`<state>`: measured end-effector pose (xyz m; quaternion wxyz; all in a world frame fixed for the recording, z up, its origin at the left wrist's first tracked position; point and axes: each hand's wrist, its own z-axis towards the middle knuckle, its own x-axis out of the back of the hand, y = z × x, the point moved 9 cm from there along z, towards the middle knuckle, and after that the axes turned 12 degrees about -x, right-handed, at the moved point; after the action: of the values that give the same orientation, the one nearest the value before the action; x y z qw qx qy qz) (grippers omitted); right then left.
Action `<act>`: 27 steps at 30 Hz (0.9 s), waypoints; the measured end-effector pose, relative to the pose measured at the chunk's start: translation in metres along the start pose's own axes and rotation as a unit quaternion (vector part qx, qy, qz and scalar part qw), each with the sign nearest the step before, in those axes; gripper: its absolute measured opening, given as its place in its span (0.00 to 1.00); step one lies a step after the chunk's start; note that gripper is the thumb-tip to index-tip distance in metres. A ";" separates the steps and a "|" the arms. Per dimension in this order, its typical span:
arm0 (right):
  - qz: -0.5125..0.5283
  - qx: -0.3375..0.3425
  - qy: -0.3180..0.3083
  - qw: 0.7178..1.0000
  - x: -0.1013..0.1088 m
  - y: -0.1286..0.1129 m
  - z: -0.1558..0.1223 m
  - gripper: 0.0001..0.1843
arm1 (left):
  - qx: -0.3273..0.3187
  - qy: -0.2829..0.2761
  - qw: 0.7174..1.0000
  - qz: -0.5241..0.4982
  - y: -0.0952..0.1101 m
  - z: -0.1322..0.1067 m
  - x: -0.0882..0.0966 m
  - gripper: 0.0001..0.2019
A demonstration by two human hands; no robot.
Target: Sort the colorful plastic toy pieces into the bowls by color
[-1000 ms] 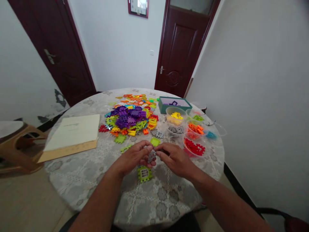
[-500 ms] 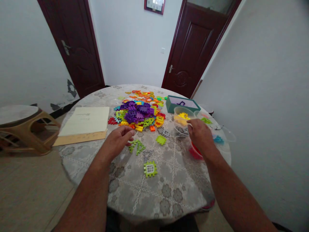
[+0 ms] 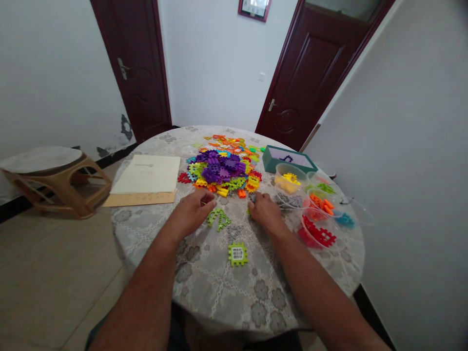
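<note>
The left hand [image 3: 192,212] lay palm down on the desk, with its fingers a little spread and pointing toward the heap. It was open and I could not see any piece held in it. Just beside its thumb side was a lime-green plastic triangular lattice piece [image 3: 218,219], lying flat. The right hand [image 3: 265,212] also rested palm down, and its fingers were slightly bent. A small lime-green plastic piece [image 3: 249,211] showed at its fingertips, partly hidden, so I cannot tell if the hand had hold of it.

Between the hands and a little nearer to the person lay a flat grey lattice piece [image 3: 234,232]. Below it, in the lower middle of the frame, was a lime-green square piece with a white grid window [image 3: 238,254]. All of these lay on a round desk [image 3: 204,297] with a grey-and-cream patterned cloth.

Above the hands was a big heap of purple, orange, yellow and green interlocking plastic pieces [image 3: 219,168]. To the right stood clear plastic bowls of yellow pieces [image 3: 290,178], grey pieces [image 3: 288,199], orange pieces [image 3: 321,202] and red pieces [image 3: 317,231]. Behind them was a teal cardboard box [image 3: 288,159]. On the left of the desk, a cream paper sheet [image 3: 146,174] lay on a tan cardboard folder [image 3: 139,199].
</note>
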<state>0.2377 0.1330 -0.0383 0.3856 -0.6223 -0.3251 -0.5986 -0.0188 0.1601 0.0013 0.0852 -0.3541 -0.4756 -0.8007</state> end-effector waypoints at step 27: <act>0.046 0.103 -0.030 0.993 0.000 -0.003 0.003 0.11 | -0.043 -0.093 0.995 0.015 0.010 -0.013 -0.022 0.18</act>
<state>0.2363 0.1375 -0.0380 0.4645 -0.6111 -0.3677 -0.5249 -0.0042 0.1394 -0.0101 0.0376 -0.4373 -0.4408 -0.7830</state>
